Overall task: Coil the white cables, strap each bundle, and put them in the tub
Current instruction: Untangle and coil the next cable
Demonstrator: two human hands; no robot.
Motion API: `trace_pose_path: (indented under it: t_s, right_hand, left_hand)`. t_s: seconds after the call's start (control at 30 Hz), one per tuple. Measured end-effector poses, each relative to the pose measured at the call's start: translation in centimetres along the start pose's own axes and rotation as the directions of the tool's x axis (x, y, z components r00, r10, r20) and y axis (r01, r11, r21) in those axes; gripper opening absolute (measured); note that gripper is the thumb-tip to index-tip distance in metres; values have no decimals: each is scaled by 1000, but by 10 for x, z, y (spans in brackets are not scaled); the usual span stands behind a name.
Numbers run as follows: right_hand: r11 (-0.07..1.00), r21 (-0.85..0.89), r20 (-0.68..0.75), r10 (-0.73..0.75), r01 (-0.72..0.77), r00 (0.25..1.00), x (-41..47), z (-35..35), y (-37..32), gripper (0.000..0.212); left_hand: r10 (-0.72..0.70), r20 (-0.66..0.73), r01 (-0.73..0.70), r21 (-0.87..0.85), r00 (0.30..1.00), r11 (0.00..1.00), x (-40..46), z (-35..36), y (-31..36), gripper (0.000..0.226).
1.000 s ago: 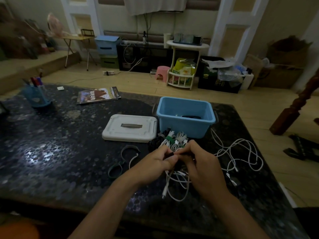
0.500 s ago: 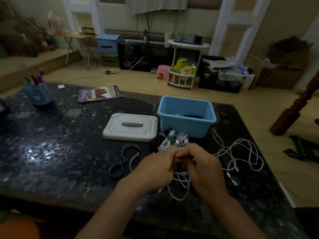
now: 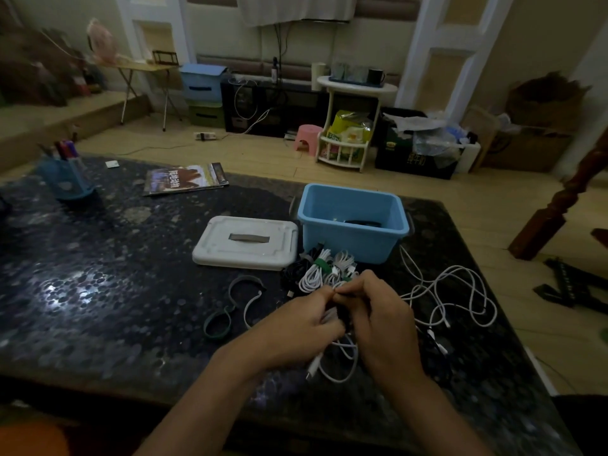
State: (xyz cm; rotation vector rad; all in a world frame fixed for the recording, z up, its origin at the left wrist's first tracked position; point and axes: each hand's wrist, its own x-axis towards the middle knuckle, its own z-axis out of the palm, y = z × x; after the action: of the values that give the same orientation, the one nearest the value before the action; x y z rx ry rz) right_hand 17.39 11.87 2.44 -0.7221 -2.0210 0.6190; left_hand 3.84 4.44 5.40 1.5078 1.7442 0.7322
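My left hand (image 3: 297, 327) and my right hand (image 3: 383, 319) meet over a coiled white cable (image 3: 339, 360), both closed on it; its loops and a plug hang below my fingers. Just behind them lie strapped white bundles (image 3: 317, 273) with green straps, in front of the open blue tub (image 3: 353, 222). A loose tangle of white cable (image 3: 450, 294) sprawls to the right. Loose straps (image 3: 230, 304), one green loop and a grey one, lie to the left of my hands.
The tub's white lid (image 3: 245, 243) rests left of the tub on the dark speckled table (image 3: 98, 274). A magazine (image 3: 186, 179) and a blue pen holder (image 3: 67, 177) sit far left. The table's right edge drops to a wooden floor.
My hands have stayed together on the coil and shifted slightly nearer to me, fingers working at its top. Nothing else on the table moved.
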Motion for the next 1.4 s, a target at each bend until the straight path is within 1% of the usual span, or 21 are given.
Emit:
trace_pose_path:
  t_s: [0.07, 0.13, 0.17, 0.27, 0.3, 0.33, 0.37, 0.47, 0.53, 0.6, 0.63, 0.7, 0.77, 0.83, 0.9, 1.0, 1.1, 1.17, 1.3, 1.4]
  right_hand:
    - [1000, 12, -7, 19, -19, 1000, 0, -1, -1, 12]
    - [1000, 1, 6, 9, -9, 1000, 0, -1, 0, 16]
    - [1000, -17, 21, 4, -4, 1000, 0, -1, 0, 17]
    - [992, -126, 50, -23, 29, 998, 0, 2, 2, 16]
    - [990, -136, 50, -25, 31, 998, 0, 3, 3, 15]
    - [992, -125, 44, -21, 27, 999, 0, 3, 3, 14]
    - [994, -107, 31, -18, 21, 999, 0, 3, 4, 14]
    - [995, -88, -25, -46, 43, 999, -1, 2, 1, 11]
    - [995, -76, -50, -66, 62, 997, -1, 1, 0, 10]
    - [996, -69, -70, -58, 53, 996, -1, 0, -1, 14]
    - [997, -62, -76, -43, 39, 996, -1, -1, -1, 16]
    - [1000, -27, -71, -1, -1, 997, -2, -3, -2, 20]
    - [998, 33, -39, 54, -53, 998, -2, -6, -4, 23]
    - [983, 132, 18, 123, -125, 992, 1, -9, -7, 19]
    - [963, 208, 61, 163, -172, 985, 5, -12, -7, 15]
    - [946, 240, 105, 197, -218, 975, 8, -13, -5, 16]
    - [927, 269, 121, 236, -261, 964, 8, -12, -3, 18]
    - [917, 281, 130, 257, -284, 958, 9, -11, -1, 17]
    - [907, 237, 182, 312, -349, 933, 9, -10, 1, 15]
    - [866, 282, 231, 356, -413, 905, 11, -11, 4, 14]
  left_hand:
    - [13, 20, -13, -25, 1000, 1000, 1, 0, -5, 35]
    - [1, 21, -1, 2, 1000, 1000, 2, 1, -8, 34]
    - [1, 4, -1, 47, 1000, 999, 3, 2, -9, 34]
    - [26, -88, -2, 259, 996, 966, 4, 5, -11, 30]
    - [40, -125, -2, 288, 991, 958, 3, 5, -10, 27]
    - [50, -152, -6, 278, 987, 961, 4, 5, -10, 24]
    - [53, -165, -15, 224, 985, 974, 5, 5, -9, 22]
    - [22, -124, -28, -44, 992, 999, 5, 3, -7, 21]
    - [2, -92, -19, -188, 996, 982, 6, 2, -4, 17]
    - [-34, -85, 4, -329, 996, 944, 7, 2, -4, 7]
    - [-34, -86, 0, -361, 996, 933, 7, 1, -4, 5]
    - [8, -106, -44, -339, 994, 940, 8, -2, -8, 7]
    - [41, -156, -82, -266, 987, 960, 7, -6, -11, 10]
    - [65, -221, -108, -186, 973, 977, 7, -11, -10, 12]
    - [90, -254, -129, -142, 963, 981, 7, -12, -10, 14]
    - [106, -274, -147, -131, 956, 981, 9, -9, -12, 18]
    - [97, -292, -156, -187, 952, 970, 9, -7, -12, 22]
    - [106, -308, -172, -195, 945, 966, 9, -8, -12, 22]
    - [152, -318, -204, -137, 936, 969, 9, -2, -11, 28]
    - [166, -341, -221, -128, 925, 967, 7, 0, -8, 38]
